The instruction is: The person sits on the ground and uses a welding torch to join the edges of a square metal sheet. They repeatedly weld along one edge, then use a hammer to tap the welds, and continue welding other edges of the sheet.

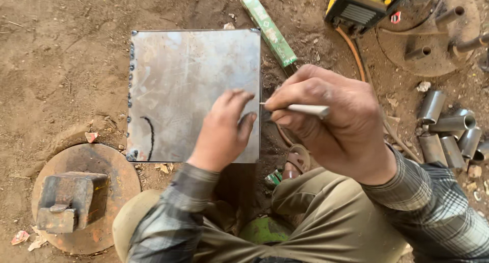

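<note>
Both hands worked at marking: the left hand [222, 132] pressed flat, fingers spread, on the square grey steel sheet [193, 92], while at three o'clock the right hand [331, 123] pinched a white chalk stick [304, 109] at its edge, needing a steady stroke.

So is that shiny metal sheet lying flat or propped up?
Flat: the metal sheet lies on the dirt ground, left hand pressing on it.

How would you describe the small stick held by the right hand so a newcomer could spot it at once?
Find the square steel sheet lying on the dirt. At its right edge the right hand pinches a thin white stick, its tip at the edge. It is pale and slender, unlike the grey pipe pieces lying farther right.
</note>
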